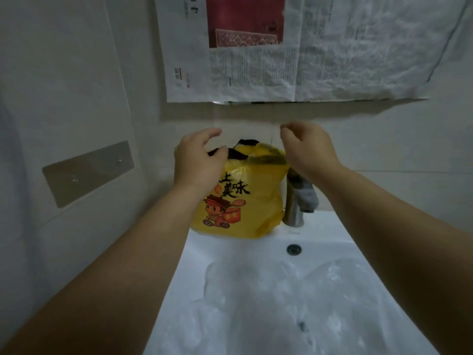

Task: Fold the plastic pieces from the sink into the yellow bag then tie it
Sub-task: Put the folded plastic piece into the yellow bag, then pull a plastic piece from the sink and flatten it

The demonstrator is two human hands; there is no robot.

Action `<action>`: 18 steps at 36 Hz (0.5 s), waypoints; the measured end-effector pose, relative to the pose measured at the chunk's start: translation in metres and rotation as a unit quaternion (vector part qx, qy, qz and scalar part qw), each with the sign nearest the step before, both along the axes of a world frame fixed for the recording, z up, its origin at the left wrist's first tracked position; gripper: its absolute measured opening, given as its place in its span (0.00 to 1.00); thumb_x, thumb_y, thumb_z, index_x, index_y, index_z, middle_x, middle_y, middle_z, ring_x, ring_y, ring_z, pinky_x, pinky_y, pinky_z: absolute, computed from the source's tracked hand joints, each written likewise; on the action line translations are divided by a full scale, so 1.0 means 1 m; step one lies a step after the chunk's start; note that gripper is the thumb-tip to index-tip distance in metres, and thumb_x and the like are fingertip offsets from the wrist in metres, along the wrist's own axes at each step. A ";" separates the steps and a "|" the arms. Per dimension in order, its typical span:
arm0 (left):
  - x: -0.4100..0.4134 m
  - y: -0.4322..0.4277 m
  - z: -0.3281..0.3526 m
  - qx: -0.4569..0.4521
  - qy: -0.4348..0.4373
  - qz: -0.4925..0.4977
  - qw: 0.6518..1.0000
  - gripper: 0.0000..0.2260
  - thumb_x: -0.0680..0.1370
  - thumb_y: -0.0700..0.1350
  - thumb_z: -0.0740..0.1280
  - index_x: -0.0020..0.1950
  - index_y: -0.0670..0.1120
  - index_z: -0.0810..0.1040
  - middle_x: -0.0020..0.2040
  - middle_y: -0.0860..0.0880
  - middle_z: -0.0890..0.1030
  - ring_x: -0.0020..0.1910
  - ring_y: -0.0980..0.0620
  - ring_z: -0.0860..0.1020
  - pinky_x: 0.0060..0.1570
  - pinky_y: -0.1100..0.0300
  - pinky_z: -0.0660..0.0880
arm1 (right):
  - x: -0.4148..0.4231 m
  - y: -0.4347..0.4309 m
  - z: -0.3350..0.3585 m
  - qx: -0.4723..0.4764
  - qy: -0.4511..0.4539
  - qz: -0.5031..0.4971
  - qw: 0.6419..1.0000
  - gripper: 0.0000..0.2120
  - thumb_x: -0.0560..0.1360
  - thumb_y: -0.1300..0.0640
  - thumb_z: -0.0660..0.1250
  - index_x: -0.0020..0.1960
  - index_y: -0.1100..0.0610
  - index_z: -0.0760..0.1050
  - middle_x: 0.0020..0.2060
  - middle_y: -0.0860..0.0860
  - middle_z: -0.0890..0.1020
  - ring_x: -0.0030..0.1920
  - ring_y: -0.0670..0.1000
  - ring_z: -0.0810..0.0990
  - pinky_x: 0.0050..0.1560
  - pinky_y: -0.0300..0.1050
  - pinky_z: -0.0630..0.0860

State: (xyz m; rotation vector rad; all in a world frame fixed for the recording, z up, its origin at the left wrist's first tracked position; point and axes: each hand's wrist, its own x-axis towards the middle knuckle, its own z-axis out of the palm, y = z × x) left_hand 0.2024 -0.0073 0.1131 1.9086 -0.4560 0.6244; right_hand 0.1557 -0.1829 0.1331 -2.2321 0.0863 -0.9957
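The filling step is judged to be in hand, with the tying not yet reached. The yellow bag (238, 201) is stood at the centre of the frame on the back ledge of the sink (194, 254), its mouth open and black plastic (238, 152) showing at the top.

The left hand (198, 160) is held at the bag's left rim with curled fingers and its thumb over the black plastic; a firm grip cannot be confirmed. On the right hand (307, 147), above the bag's right rim, thumb and forefinger are pinched together, seemingly on a clear film (248, 116) raised between the hands (it is very faint).

More plastic pieces (281, 303) are seen crumpled in the basin at the lower centre, so much of the work is judged to remain. For the next move, the film would need to be folded down and pressed into the mouth while the bag is steadied.

Just right of the bag, the tap (293, 211) is draped with a grey cloth (305, 196), and space on that side is crowded by it. Below it lies the overflow hole (293, 249). Newspaper (320, 60) is fixed across the upper wall, and a metal plate (88, 172) is mounted at the left.
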 end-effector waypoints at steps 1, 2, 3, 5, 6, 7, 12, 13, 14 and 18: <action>-0.008 0.001 -0.002 -0.009 -0.007 0.002 1.000 0.15 0.79 0.44 0.66 0.65 0.52 0.77 0.66 0.52 0.75 0.64 0.56 0.71 0.65 0.59 0.68 | -0.010 0.002 -0.003 0.011 -0.007 0.003 1.000 0.15 0.81 0.55 0.56 0.62 0.57 0.77 0.45 0.48 0.76 0.45 0.47 0.73 0.42 0.39 0.67; -0.015 0.002 -0.004 -0.020 -0.014 0.004 1.000 0.14 0.79 0.44 0.66 0.64 0.52 0.78 0.64 0.51 0.76 0.62 0.56 0.73 0.65 0.59 0.69 | -0.017 0.006 -0.004 0.023 -0.010 0.005 1.000 0.14 0.81 0.56 0.57 0.62 0.57 0.77 0.45 0.48 0.77 0.44 0.47 0.74 0.43 0.40 0.68; -0.026 0.002 -0.009 -0.026 -0.017 0.008 0.999 0.13 0.78 0.43 0.66 0.63 0.51 0.79 0.63 0.51 0.77 0.61 0.55 0.74 0.65 0.59 0.71 | -0.026 0.008 -0.010 0.034 -0.008 0.006 0.999 0.14 0.80 0.56 0.58 0.61 0.56 0.78 0.45 0.49 0.78 0.44 0.48 0.75 0.43 0.41 0.69; -0.046 0.002 -0.022 -0.042 -0.010 0.007 0.999 0.11 0.78 0.42 0.65 0.60 0.50 0.80 0.59 0.53 0.79 0.57 0.59 0.78 0.58 0.63 0.74 | -0.045 0.012 -0.023 0.055 0.012 0.017 0.998 0.12 0.79 0.57 0.59 0.55 0.59 0.79 0.42 0.53 0.80 0.41 0.52 0.77 0.42 0.47 0.74; -0.052 0.001 -0.029 -0.058 0.009 -0.004 0.998 0.10 0.79 0.40 0.65 0.58 0.49 0.79 0.55 0.54 0.79 0.51 0.63 0.80 0.50 0.68 0.76 | -0.050 0.013 -0.029 0.056 0.025 0.024 0.998 0.12 0.78 0.58 0.59 0.52 0.61 0.80 0.40 0.58 0.81 0.39 0.54 0.77 0.41 0.51 0.75; -0.065 0.000 -0.040 -0.075 0.046 -0.031 0.996 0.09 0.79 0.39 0.64 0.56 0.49 0.79 0.52 0.55 0.79 0.44 0.66 0.80 0.41 0.71 0.76 | -0.061 0.015 -0.041 0.052 0.046 0.025 0.997 0.12 0.77 0.58 0.60 0.49 0.64 0.79 0.41 0.62 0.81 0.37 0.57 0.77 0.39 0.52 0.76; -0.097 0.002 -0.095 0.009 0.158 -0.098 0.983 0.09 0.79 0.42 0.67 0.58 0.49 0.81 0.57 0.53 0.79 0.55 0.56 0.76 0.53 0.64 0.71 | -0.100 0.023 -0.103 0.062 0.217 0.050 0.973 0.12 0.77 0.58 0.62 0.51 0.66 0.79 0.47 0.63 0.82 0.44 0.59 0.79 0.47 0.54 0.78; -0.104 0.002 -0.106 0.032 0.181 -0.101 0.978 0.10 0.79 0.43 0.67 0.59 0.48 0.81 0.56 0.53 0.79 0.55 0.56 0.75 0.52 0.65 0.68 | -0.108 0.026 -0.117 0.066 0.278 0.058 0.957 0.13 0.78 0.57 0.63 0.54 0.64 0.79 0.49 0.62 0.82 0.46 0.58 0.80 0.48 0.54 0.79; -0.111 0.002 -0.118 0.055 0.196 -0.102 0.974 0.10 0.78 0.43 0.67 0.60 0.48 0.81 0.56 0.53 0.78 0.55 0.55 0.75 0.52 0.65 0.68 | -0.114 0.028 -0.131 0.060 0.339 0.064 0.937 0.14 0.78 0.55 0.64 0.58 0.62 0.78 0.53 0.60 0.81 0.49 0.58 0.80 0.50 0.53 0.80; -0.129 0.006 -0.150 0.121 0.235 -0.106 0.959 0.11 0.78 0.44 0.68 0.59 0.48 0.81 0.58 0.50 0.80 0.58 0.52 0.77 0.56 0.61 0.72 | -0.138 0.032 -0.176 0.070 0.541 0.111 0.831 0.38 0.72 0.48 0.73 0.76 0.49 0.59 0.72 0.53 0.66 0.62 0.56 0.74 0.55 0.52 0.79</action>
